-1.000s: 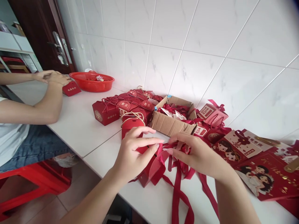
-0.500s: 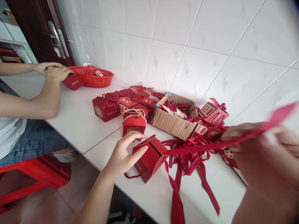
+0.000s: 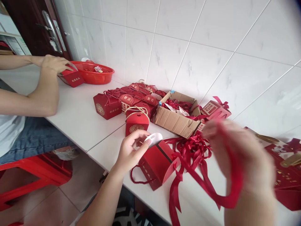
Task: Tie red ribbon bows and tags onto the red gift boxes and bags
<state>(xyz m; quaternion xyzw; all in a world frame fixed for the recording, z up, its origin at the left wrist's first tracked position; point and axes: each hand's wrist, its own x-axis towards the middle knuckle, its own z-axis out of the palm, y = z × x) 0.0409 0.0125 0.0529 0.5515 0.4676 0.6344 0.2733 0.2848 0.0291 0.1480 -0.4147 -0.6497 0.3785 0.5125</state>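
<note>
My left hand [image 3: 134, 147] pinches the raised rounded end flap of a small red gift box [image 3: 160, 161], with thumb and fingers on either side of the flap's white face. The box lies tilted on the table, a dark strip along its top and a red cord handle at its left. My right hand [image 3: 244, 160], smeared by motion, is raised to the right of it, closed on a red satin ribbon [image 3: 207, 188]. That ribbon loops down from the hand and runs back to the box's right end. A tangle of red ribbons [image 3: 194, 149] lies just beyond the box.
A cardboard box [image 3: 176, 122] of ribbons and tags stands against the tiled wall. Left of it are several corded red gift boxes [image 3: 108, 105]; more packages [image 3: 287, 175] lie far right. A co-worker's hands [image 3: 56, 64] hold another box by a red basin [image 3: 98, 77].
My left hand has lifted the gift box's end flap, so its white face shows. My right hand has drawn inward with the ribbon, which now sags in a loop instead of stretching taut.
</note>
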